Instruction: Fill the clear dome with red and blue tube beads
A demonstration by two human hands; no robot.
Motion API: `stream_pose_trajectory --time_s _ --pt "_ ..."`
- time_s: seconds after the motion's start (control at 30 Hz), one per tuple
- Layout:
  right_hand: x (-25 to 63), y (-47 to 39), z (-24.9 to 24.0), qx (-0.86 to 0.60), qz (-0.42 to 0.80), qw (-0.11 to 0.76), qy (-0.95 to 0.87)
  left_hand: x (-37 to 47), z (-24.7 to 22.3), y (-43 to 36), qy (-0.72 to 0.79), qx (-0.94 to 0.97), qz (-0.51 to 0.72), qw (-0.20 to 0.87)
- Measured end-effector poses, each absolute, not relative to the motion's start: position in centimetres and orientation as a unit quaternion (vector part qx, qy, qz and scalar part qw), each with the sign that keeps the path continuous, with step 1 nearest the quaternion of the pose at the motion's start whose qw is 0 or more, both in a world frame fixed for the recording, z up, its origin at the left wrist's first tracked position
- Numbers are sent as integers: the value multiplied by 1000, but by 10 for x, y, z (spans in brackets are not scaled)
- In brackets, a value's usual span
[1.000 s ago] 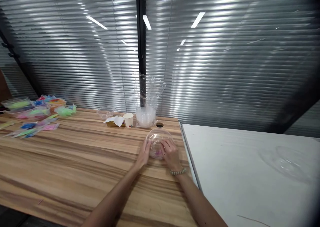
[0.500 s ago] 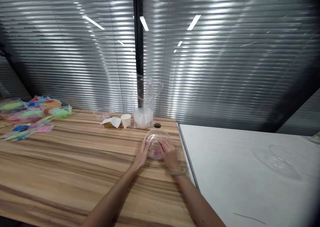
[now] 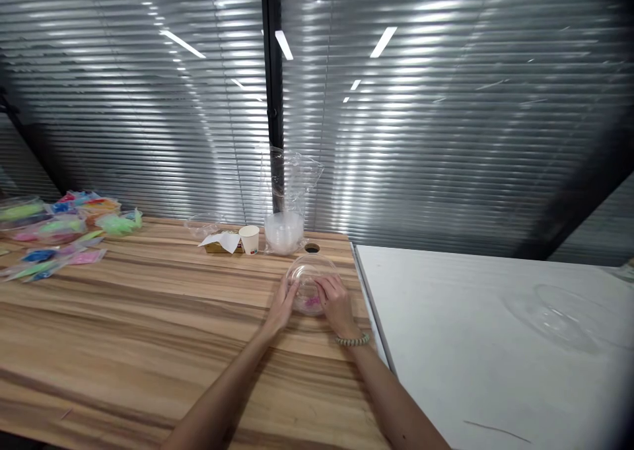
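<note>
A round clear plastic bowl (image 3: 308, 265) stands on the wooden table (image 3: 148, 344) in front of me. A small pink material (image 3: 312, 301) lies at its bottom, too small to name. My left hand (image 3: 283, 304) holds the bowl's left side, with the thumb along the wall. My right hand (image 3: 337, 301) reaches over the right rim, its fingers pinched together inside the bowl above the pink material. Whatever those fingertips hold, if anything, is hidden. A beaded bracelet (image 3: 352, 340) circles my right wrist.
Behind the bowl stand stacked clear bowls (image 3: 284, 232) in a plastic bag, a paper cup (image 3: 249, 238) and a small box with white paper (image 3: 222, 242). Colourful bags (image 3: 59, 228) lie at far left. A white table (image 3: 446, 344) adjoins on the right, with a clear lid-like piece (image 3: 549, 318).
Both hands stay at the bowl almost unmoved. The right fingers shift slightly, and more of the pink material shows at the bottom. The view tilts a little.
</note>
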State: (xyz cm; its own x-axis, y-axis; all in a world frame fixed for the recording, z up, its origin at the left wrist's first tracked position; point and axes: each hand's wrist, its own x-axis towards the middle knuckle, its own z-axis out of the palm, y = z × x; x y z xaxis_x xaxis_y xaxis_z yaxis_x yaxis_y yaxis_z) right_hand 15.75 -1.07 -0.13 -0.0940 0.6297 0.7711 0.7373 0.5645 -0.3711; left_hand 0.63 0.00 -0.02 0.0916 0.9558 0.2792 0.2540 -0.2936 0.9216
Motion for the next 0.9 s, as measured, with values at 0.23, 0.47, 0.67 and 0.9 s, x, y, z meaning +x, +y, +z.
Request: stream_pose_trajectory --time_s 0.23,0.47,0.67,0.9 --pt "158 -12 0 -458 -48 483 -745 6 -2 1 469 636 488 371" --pt "158 -11 -3 -457 -38 490 -741 5 -3 1 472 640 486 362" --pt "159 -10 -3 -454 -39 494 -740 6 -3 2 469 647 487 354" --pt "158 -12 0 -462 -40 489 -739 5 -4 3 463 651 484 356"
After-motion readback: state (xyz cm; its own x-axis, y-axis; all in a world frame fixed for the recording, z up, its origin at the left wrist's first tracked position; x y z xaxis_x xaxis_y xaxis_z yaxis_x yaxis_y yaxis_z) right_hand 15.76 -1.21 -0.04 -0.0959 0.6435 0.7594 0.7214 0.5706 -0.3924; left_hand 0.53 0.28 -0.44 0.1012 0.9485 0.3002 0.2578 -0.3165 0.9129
